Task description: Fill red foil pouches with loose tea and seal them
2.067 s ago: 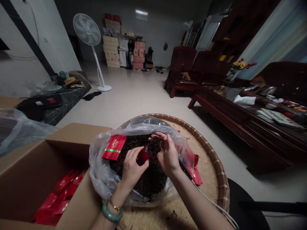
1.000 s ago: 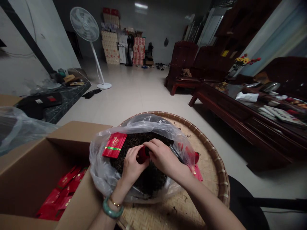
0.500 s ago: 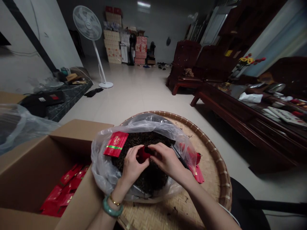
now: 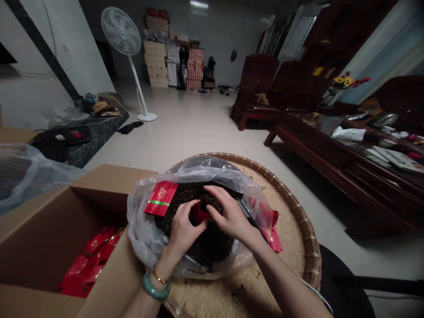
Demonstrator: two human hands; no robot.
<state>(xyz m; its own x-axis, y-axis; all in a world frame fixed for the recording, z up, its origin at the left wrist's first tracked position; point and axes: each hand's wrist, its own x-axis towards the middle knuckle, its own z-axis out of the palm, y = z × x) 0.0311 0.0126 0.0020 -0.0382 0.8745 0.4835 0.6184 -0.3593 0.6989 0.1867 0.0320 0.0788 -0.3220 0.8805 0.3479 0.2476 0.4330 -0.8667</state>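
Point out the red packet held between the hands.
Low centre of the head view: the packet is held by the left hand, right hand touching it, above the dark tea in the plastic bag.

Count, head view.
- Hands: 2, both mine: left hand (image 4: 183, 227), right hand (image 4: 232, 216).
- Plastic bag (image 4: 145, 238) of loose dark leaf: 1.
- Woven tray (image 4: 298, 221): 1.
- Cardboard box (image 4: 33, 229): 1.
- Red sachets:
  - held sachet (image 4: 198, 214) in my left fingers (image 4: 190, 206): 1.
  - flat sachet (image 4: 160, 198) on the leaf: 1.
  - box sachets (image 4: 89, 265): an overlapping heap, more than six, exact count not possible.
  - tray sachets (image 4: 274, 238): several, partly hidden behind the plastic.
- Left wrist: 1 green bangle (image 4: 154, 289), 1 thin gold bracelet (image 4: 158, 278).
- Standing fan (image 4: 121, 31): 1.
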